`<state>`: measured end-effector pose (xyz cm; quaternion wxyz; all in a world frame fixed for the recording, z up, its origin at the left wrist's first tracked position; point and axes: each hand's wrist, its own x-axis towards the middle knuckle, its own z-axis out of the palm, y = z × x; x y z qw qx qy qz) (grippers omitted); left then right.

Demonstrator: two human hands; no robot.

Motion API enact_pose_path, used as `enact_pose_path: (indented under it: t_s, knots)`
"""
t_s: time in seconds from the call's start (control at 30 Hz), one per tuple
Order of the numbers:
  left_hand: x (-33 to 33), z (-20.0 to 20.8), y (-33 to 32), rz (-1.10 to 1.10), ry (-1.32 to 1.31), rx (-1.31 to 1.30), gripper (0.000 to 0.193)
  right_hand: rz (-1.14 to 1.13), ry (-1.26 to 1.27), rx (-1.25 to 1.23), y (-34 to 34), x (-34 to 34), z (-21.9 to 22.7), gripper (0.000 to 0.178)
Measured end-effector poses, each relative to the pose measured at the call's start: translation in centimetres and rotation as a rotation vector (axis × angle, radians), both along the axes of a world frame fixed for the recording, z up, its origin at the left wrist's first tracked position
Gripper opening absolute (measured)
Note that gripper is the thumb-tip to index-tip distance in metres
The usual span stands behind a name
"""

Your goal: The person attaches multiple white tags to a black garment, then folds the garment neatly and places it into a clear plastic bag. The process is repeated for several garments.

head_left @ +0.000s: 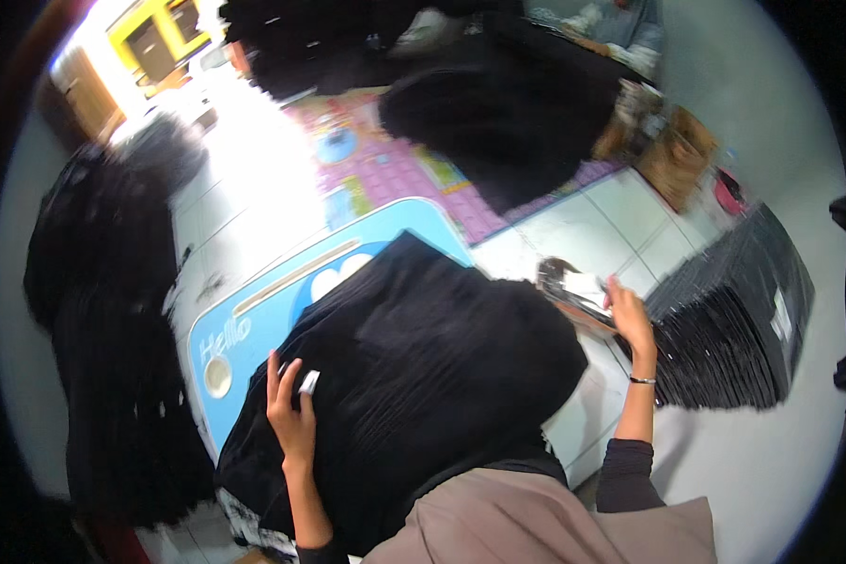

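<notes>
Black fabric stack [423, 376] looks soft, limp, best gripped by edges; left hand [292, 421], fingers parted; right hand [630, 320], grip unclear.

The black cloth [423, 357] hid much of the blue table [421, 211]. Whether the left hand [291, 423] gripped the white tag [309, 382] was unclear, as was whether the right hand [632, 318] held anything at the container [583, 316], whose contents were blurred. The top edge cut off another person [620, 28]; glare washed out the far floor [244, 141].
</notes>
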<state>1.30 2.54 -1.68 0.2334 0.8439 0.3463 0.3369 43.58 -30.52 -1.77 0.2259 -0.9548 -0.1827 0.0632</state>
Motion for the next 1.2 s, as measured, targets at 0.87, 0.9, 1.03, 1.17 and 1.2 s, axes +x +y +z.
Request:
enact_pose_path:
  t_s: [0.87,0.9,1.03,1.17,1.2]
  knots:
    - [1.2,-0.5,-0.4,0.026,0.240,0.035,0.047,0.431,-0.435,-0.318,2.2,8.5,-15.4,0.020]
    - [1.2,-0.4,-0.4,0.014,0.217,0.031,0.048,0.430,-0.422,-0.340,2.1,8.7,-15.6,0.018]
    - [1.2,-0.3,-0.3,-0.011,0.138,-0.025,0.049,0.454,-0.327,-0.267,1.3,9.1,-15.6,0.016]
    - [0.8,-0.4,-0.1,-0.022,0.096,-0.084,0.047,0.497,-0.286,-0.072,0.9,9.1,-15.8,0.020]
    - [0.7,-0.5,-0.1,-0.040,0.070,-0.079,0.046,0.511,-0.291,-0.091,0.9,9.1,-16.0,0.022]
